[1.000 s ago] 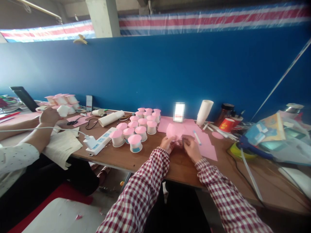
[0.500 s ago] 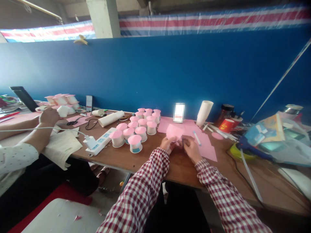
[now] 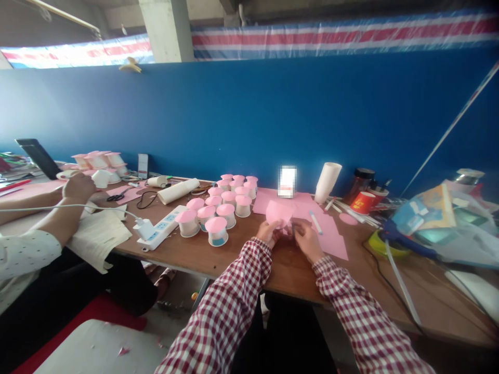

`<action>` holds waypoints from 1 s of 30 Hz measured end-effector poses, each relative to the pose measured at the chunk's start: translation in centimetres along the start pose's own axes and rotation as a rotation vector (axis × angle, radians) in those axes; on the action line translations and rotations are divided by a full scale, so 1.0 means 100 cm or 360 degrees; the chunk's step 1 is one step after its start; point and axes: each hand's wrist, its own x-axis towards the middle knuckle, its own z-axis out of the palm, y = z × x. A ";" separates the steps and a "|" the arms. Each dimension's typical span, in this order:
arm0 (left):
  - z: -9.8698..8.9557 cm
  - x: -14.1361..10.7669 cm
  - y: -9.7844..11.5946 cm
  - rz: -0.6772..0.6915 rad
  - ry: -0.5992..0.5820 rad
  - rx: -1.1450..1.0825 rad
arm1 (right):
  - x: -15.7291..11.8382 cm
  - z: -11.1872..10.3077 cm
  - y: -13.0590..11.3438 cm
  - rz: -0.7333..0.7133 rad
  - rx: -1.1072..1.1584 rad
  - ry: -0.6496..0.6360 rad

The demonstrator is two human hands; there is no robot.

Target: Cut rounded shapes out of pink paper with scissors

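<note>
A piece of pink paper [image 3: 279, 213] is pinched in my left hand [image 3: 268, 232], its upper part standing above the fingers. My right hand [image 3: 306, 239] is closed at the paper's right edge, around a small dark thing too small to name. Flat pink sheets [image 3: 331, 240] lie on the table behind and to the right of my hands. On one of them rests a small white stick [image 3: 316, 223]. To the left stand several white cups with pink round tops [image 3: 216, 225].
A white power strip [image 3: 166, 227] lies left of the cups. Another person's hand [image 3: 79, 187] works at the far left. At right are a white roll [image 3: 328, 182], a red cup [image 3: 363, 202], a yellow-green tape roll [image 3: 390, 244] and plastic bags [image 3: 440, 218].
The pink paper has tipped down slightly in my fingers. Both hands stay in nearly the same place.
</note>
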 end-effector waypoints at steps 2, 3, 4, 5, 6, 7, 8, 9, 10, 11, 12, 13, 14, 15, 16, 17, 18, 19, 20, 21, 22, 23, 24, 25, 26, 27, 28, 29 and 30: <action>0.000 0.000 0.000 -0.0004 0.0029 0.0007 | 0.000 0.000 0.000 -0.0010 -0.0007 0.0001; 0.000 0.000 0.000 -0.0009 0.0042 0.0013 | 0.000 0.000 0.000 -0.0016 -0.0007 0.0002; 0.000 0.000 0.000 -0.0015 0.0054 0.0017 | 0.000 0.000 0.000 -0.0021 -0.0001 0.0003; 0.000 0.000 0.000 -0.0020 0.0061 0.0019 | 0.000 0.000 0.000 -0.0026 0.0011 0.0003; 0.000 0.000 0.000 -0.0022 0.0061 0.0018 | 0.000 0.000 0.001 -0.0031 0.0026 0.0000; 0.000 0.000 0.000 -0.0022 0.0056 0.0015 | 0.000 0.000 0.002 -0.0037 0.0041 -0.0004; -0.001 0.000 0.000 -0.0021 0.0050 0.0012 | 0.000 0.000 0.002 -0.0042 0.0054 -0.0011; -0.001 0.000 -0.001 -0.0015 0.0041 0.0009 | 0.001 0.000 0.003 -0.0045 0.0063 -0.0014; -0.002 0.001 -0.001 -0.0008 0.0033 0.0006 | 0.001 0.000 0.003 -0.0045 0.0066 -0.0015; -0.002 0.001 -0.001 -0.0004 0.0029 0.0004 | 0.001 0.000 0.003 -0.0042 0.0064 -0.0015; -0.003 0.001 -0.002 -0.0003 0.0027 0.0002 | 0.001 0.000 0.002 -0.0037 0.0061 -0.0014; -0.003 0.002 -0.002 -0.0006 0.0026 0.0001 | 0.000 0.000 0.002 -0.0029 0.0053 -0.0013; -0.003 0.002 -0.002 -0.0008 0.0024 0.0000 | 0.000 0.000 0.001 -0.0020 0.0042 -0.0013; -0.003 0.002 -0.002 -0.0012 0.0021 -0.0002 | 0.000 0.000 0.000 -0.0014 0.0031 -0.0012; -0.003 0.002 -0.002 -0.0014 0.0021 -0.0006 | 0.000 0.000 0.000 -0.0010 0.0023 -0.0012; -0.003 0.002 -0.002 -0.0017 0.0020 -0.0009 | -0.001 0.000 -0.001 -0.0007 0.0021 -0.0011; -0.003 0.002 -0.002 -0.0016 0.0021 -0.0013 | -0.001 0.000 -0.002 -0.0004 0.0020 -0.0010; -0.003 0.002 -0.002 -0.0015 0.0021 -0.0017 | -0.001 0.000 -0.002 -0.0003 0.0024 -0.0012; -0.003 0.002 -0.002 -0.0014 0.0017 -0.0021 | -0.001 0.000 -0.002 -0.0004 0.0032 -0.0016; -0.003 0.002 -0.002 -0.0013 0.0012 -0.0026 | -0.001 0.000 -0.002 -0.0002 0.0042 -0.0019; -0.003 0.001 -0.002 -0.0012 0.0009 -0.0030 | -0.001 0.000 -0.001 0.0001 0.0052 -0.0024; -0.003 0.001 -0.001 -0.0011 0.0005 -0.0034 | -0.001 0.000 -0.001 0.0001 0.0063 -0.0027; -0.003 0.001 -0.001 -0.0010 0.0004 -0.0037 | 0.000 0.001 0.000 -0.0002 0.0072 -0.0030; -0.002 0.001 -0.001 -0.0010 0.0005 -0.0039 | 0.000 0.001 0.001 -0.0005 0.0077 -0.0030; -0.002 0.001 -0.001 -0.0010 0.0005 -0.0039 | 0.000 0.001 0.002 -0.0006 0.0076 -0.0026; -0.002 0.001 -0.001 -0.0010 0.0004 -0.0036 | 0.000 0.001 0.003 -0.0004 0.0070 -0.0025; -0.002 0.001 -0.001 -0.0011 0.0002 -0.0033 | 0.001 0.001 0.003 -0.0001 0.0063 -0.0026; -0.002 0.001 -0.001 -0.0013 0.0003 -0.0029 | 0.001 0.001 0.004 0.0004 0.0056 -0.0027; -0.001 0.001 -0.001 -0.0017 0.0006 -0.0027 | 0.001 0.001 0.004 0.0008 0.0051 -0.0032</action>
